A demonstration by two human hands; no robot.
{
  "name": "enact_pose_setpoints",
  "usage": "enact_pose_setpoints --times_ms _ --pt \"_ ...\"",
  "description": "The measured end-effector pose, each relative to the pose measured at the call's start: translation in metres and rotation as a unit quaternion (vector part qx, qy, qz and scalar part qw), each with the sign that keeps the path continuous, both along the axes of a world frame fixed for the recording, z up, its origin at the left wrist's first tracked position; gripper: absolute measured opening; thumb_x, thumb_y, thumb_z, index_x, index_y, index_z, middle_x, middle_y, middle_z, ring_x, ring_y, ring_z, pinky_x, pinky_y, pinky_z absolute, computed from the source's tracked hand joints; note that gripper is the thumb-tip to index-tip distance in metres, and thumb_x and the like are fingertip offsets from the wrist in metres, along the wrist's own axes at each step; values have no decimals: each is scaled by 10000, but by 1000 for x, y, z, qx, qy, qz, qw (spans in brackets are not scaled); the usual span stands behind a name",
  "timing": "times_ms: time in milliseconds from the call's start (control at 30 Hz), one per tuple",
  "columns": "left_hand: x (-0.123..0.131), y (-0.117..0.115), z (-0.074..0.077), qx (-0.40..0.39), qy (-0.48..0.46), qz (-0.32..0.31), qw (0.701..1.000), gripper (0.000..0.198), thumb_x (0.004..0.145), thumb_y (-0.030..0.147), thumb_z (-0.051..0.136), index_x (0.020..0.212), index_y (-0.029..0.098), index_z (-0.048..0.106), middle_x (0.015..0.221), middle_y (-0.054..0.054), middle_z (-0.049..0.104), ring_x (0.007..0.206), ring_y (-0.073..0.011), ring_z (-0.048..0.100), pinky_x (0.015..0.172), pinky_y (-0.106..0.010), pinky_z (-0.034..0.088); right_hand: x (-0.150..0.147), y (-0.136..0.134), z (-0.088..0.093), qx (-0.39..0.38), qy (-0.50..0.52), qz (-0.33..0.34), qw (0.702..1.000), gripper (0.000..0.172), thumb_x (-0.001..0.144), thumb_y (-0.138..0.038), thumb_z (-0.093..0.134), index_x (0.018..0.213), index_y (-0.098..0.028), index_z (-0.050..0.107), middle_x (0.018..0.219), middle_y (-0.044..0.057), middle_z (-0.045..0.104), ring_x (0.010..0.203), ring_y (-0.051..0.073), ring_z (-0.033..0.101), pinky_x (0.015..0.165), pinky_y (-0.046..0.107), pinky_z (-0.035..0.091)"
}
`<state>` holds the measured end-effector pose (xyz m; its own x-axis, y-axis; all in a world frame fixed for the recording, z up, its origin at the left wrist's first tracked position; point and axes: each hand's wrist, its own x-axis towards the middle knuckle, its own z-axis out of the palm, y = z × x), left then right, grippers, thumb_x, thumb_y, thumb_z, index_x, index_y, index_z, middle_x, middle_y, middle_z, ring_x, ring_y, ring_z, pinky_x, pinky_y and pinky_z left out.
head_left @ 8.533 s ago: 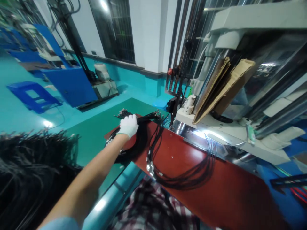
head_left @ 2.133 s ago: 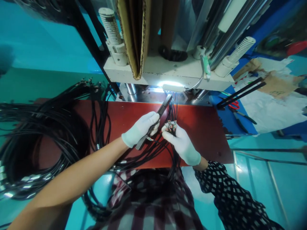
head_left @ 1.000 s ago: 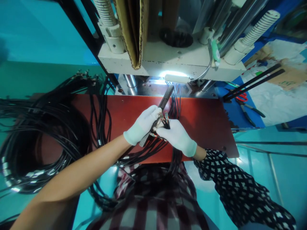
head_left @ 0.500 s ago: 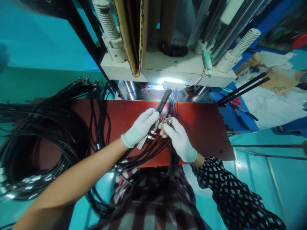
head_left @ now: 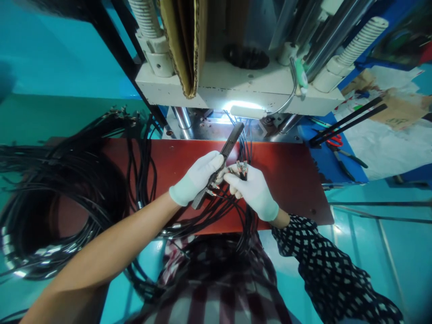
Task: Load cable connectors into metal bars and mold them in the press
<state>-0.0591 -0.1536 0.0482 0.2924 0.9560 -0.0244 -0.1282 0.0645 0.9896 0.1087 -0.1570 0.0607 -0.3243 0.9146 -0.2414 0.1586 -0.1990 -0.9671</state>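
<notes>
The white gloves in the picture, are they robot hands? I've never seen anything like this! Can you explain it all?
No robot here! They belong to a person wearing a camera on their head, so we look forward and down as they do. The left hand's grip holds a long dark bar, tilted. The right hand holds some black cables with metal ends poking up. Beneath is a reddish board, and a big coil of cables lies over its left end. In front stands a big pale machine with a bright light underneath. I can't tell exactly what the bar is.
</notes>
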Motion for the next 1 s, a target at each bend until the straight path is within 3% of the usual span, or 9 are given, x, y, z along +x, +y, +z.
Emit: enact_pose_setpoints --times_ms 100,233,467,667,767,833,933,1000 --pt "-1 1 -1 2 2 1 1000 397 1001 481 456 766 165 505 616 30 487 551 -85 431 530 -222 358 0 0 -1 -3 3 7 1000 232 857 -405 642 871 -173 633 548 -43 593 429 77 492 427 192 406" --pt "-2 2 -3 7 16 5 1000 384 992 488 471 794 164 529 675 18 503 584 -95 454 555 -238 384 -1 3 -1 -12 1 71 997 229 832 -336 654 694 -165 587 526 -39 566 443 68 486 445 190 389" --pt "1 0 1 -5 32 14 999 337 988 446 489 780 182 459 691 23 489 616 -108 460 574 -254 387 -7 8 5 -51 -8 109 993 239 815 -248 612 601 -160 552 488 -44 530 432 65 459 442 195 349" --pt "8 0 -4 77 184 72 977 304 999 347 451 743 194 390 701 41 384 648 -109 389 626 -268 356 -7 10 -2 -31 -28 133 990 237 827 -209 583 598 -173 535 495 -47 538 435 80 483 464 214 382" --pt "6 1 -5 77 169 51 981 305 1004 356 441 751 190 398 717 38 392 664 -109 394 641 -270 358 4 13 0 29 -39 203 978 244 878 -271 590 659 -166 587 612 -20 622 563 108 575 607 241 479" --pt "3 0 -4 60 123 20 990 320 1006 389 445 762 184 418 730 35 404 667 -105 397 636 -264 362 14 16 4 66 -43 233 969 200 901 -307 584 801 -156 670 819 23 706 768 152 650 778 282 522" --pt "-1 0 -1 46 75 0 996 339 1008 422 449 777 174 454 732 31 425 657 -100 397 622 -257 365 26 17 10 96 -40 226 968 219 902 -289 571 997 -161 721 1042 62 724 1025 202 656 994 352 488" --pt "-2 -1 1 41 64 -4 997 350 1006 439 455 782 170 473 720 29 439 642 -99 406 602 -254 364 30 16 11 95 -38 205 973 241 870 -274 612 1056 -172 725 1034 56 727 1017 203 659 1009 371 484"
